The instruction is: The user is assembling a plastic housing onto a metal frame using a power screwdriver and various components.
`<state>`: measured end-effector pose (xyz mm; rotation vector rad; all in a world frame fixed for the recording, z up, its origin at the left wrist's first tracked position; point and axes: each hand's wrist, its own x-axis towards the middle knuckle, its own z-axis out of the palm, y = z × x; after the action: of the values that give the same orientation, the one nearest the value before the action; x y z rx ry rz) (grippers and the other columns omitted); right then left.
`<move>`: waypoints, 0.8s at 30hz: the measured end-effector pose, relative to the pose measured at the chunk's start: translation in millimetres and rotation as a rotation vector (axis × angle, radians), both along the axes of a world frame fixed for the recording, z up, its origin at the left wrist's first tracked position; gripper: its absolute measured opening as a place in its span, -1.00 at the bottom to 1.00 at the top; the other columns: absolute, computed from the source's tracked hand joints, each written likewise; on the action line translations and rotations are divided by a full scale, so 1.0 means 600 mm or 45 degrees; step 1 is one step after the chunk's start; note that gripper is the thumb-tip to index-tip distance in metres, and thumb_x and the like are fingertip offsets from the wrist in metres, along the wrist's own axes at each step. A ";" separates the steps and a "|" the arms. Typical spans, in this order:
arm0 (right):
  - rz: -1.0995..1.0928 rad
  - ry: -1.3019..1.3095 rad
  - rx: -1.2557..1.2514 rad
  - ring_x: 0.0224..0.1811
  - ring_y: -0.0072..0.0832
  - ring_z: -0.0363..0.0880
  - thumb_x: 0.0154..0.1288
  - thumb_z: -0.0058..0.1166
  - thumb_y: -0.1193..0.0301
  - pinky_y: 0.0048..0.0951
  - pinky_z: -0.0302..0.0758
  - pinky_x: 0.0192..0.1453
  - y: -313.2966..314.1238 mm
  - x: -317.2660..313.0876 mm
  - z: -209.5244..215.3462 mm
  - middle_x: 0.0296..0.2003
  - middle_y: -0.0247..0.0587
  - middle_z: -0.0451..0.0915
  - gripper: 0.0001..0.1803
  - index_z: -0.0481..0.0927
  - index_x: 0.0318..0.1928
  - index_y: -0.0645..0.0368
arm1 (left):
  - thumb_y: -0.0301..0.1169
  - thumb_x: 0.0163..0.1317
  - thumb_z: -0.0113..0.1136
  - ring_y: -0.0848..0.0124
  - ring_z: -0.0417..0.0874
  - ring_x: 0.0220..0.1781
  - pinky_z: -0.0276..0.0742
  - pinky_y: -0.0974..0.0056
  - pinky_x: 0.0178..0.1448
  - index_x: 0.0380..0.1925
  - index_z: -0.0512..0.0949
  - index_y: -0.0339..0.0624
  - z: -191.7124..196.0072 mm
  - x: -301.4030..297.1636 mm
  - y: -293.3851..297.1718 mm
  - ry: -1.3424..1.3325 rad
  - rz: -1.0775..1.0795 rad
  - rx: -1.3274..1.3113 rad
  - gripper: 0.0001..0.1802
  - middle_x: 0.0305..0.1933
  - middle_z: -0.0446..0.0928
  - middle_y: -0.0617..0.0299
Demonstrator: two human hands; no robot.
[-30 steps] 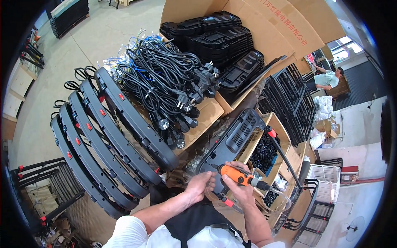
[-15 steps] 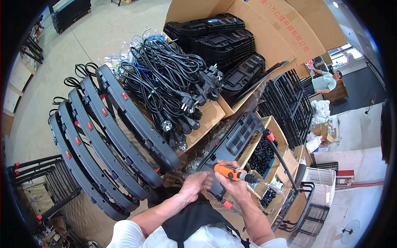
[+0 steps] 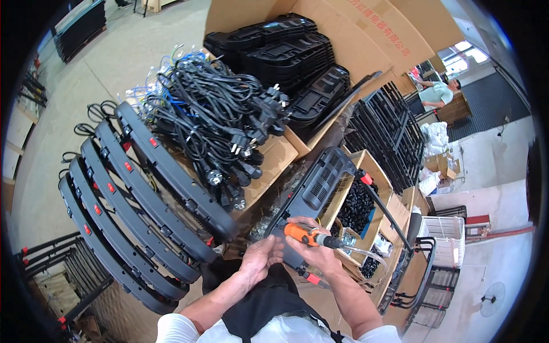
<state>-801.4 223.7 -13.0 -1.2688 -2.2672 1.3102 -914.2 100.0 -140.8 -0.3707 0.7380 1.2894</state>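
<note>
Clearly, in the head view, the grip of the right hand [image 3: 321, 255] is closed around an orange hand tool [image 3: 300, 235], just in front of the near end of a dark grey panel [image 3: 321, 184]. The tool's long axis runs from its orange end, at left, to a black end slightly lower at right, by a clear hose [image 3: 366, 251]; it crosses the panel's length, which slants up and away to the right. The left hand [image 3: 262, 258] is just beside the orange end, to its lower left, with fingers bent; whether they touch the tool or pinch something small, I cannot tell. Right of the panel, a wooden bin [image 3: 378, 176] holds small black parts [image 3: 355, 210]; well to the left stand curved grey housings [image 3: 140, 130].
</note>
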 end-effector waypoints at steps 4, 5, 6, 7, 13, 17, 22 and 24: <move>-0.037 0.070 -0.134 0.20 -0.38 0.71 0.31 0.45 0.41 -0.31 0.62 0.32 -0.002 0.011 0.013 0.15 -0.13 0.72 -0.48 0.59 0.24 0.20 | -0.16 0.56 0.26 0.41 0.67 -0.38 0.69 0.31 -0.31 -0.05 0.67 -0.19 -0.011 0.016 0.015 -0.016 0.053 -0.099 -0.70 -0.28 0.68 0.25; -0.036 0.048 -0.154 0.21 -0.39 0.70 0.32 0.45 0.41 -0.31 0.62 0.32 -0.004 0.019 0.022 0.16 -0.14 0.72 -0.48 0.60 0.24 0.20 | -0.16 0.56 0.26 0.41 0.67 -0.38 0.69 0.31 -0.31 -0.05 0.67 -0.19 -0.012 0.019 0.026 0.008 0.046 -0.088 -0.70 -0.28 0.68 0.25; -0.028 0.099 -0.136 0.23 -0.40 0.69 0.33 0.44 0.40 -0.31 0.61 0.33 -0.007 0.035 0.024 0.17 -0.14 0.71 -0.49 0.60 0.25 0.19 | -0.15 0.56 0.27 0.41 0.66 -0.38 0.69 0.31 -0.31 -0.08 0.66 -0.18 -0.010 0.025 0.035 0.001 0.061 -0.113 -0.71 -0.29 0.68 0.26; -0.051 0.158 -0.154 0.24 -0.38 0.69 0.33 0.45 0.43 -0.30 0.61 0.36 -0.004 0.053 0.035 0.18 -0.11 0.70 -0.49 0.60 0.25 0.19 | -0.15 0.55 0.28 0.41 0.65 -0.39 0.68 0.32 -0.31 -0.11 0.66 -0.16 -0.008 0.031 0.048 -0.005 0.077 -0.139 -0.71 -0.30 0.67 0.27; -0.112 0.443 -0.120 0.26 -0.32 0.67 0.28 0.48 0.51 -0.21 0.60 0.40 0.088 0.171 0.085 0.23 -0.03 0.69 -0.44 0.55 0.25 0.22 | -0.16 0.60 0.20 0.46 0.57 -0.34 0.57 0.39 -0.29 -0.07 0.61 -0.13 0.031 0.092 0.160 -0.094 0.055 -0.088 -0.74 -0.29 0.58 0.32; -0.174 0.488 -0.087 0.25 -0.33 0.69 0.24 0.50 0.54 -0.22 0.61 0.40 0.153 0.269 0.093 0.21 -0.04 0.70 -0.42 0.55 0.25 0.21 | -0.18 0.62 0.16 0.50 0.50 -0.34 0.53 0.44 -0.28 0.04 0.56 -0.17 0.061 0.154 0.256 -0.309 0.014 0.010 -0.72 -0.26 0.53 0.32; -0.290 0.542 -0.074 0.26 -0.31 0.69 0.23 0.49 0.56 -0.20 0.61 0.40 0.223 0.375 0.110 0.19 -0.03 0.70 -0.43 0.55 0.23 0.19 | -0.17 0.64 0.13 0.50 0.52 -0.35 0.54 0.44 -0.30 0.04 0.55 -0.16 0.087 0.254 0.360 -0.259 -0.101 -0.004 -0.72 -0.30 0.54 0.35; -0.302 0.561 -0.053 0.26 -0.31 0.68 0.22 0.49 0.57 -0.20 0.61 0.40 0.250 0.406 0.104 0.19 -0.03 0.70 -0.43 0.55 0.22 0.19 | -0.17 0.64 0.12 0.50 0.52 -0.36 0.54 0.44 -0.30 0.04 0.54 -0.15 0.085 0.277 0.390 -0.260 -0.141 -0.026 -0.71 -0.31 0.53 0.36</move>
<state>-557.9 373.7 49.4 -1.0888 -1.7429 1.3903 -747.7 334.1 -90.0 -0.4643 0.5911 1.1218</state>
